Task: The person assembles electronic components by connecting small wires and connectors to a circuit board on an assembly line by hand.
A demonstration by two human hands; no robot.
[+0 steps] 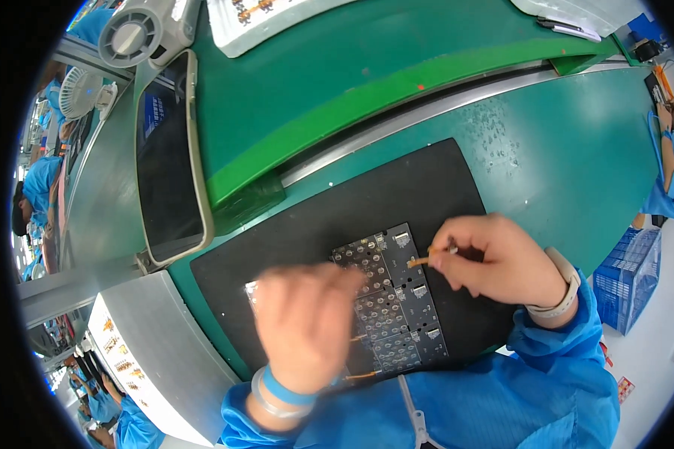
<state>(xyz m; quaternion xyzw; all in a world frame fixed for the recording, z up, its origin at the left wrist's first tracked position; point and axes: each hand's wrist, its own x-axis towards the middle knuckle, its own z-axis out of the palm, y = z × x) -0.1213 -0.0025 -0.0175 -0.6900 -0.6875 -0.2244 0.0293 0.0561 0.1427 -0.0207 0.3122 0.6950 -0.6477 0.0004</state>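
One black mat (382,194) carries one circuit-board panel (418,305); at the mat's right, the right hand (498,262) pinches one orange flex strip (419,262); the left hand (303,322) blurs, grip unclear.

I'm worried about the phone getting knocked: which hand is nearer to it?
Left. The left hand, blurred, is below and right of the phone in the picture; the right hand is farther right, by the right edge of the circuit board, holding an orange strip.
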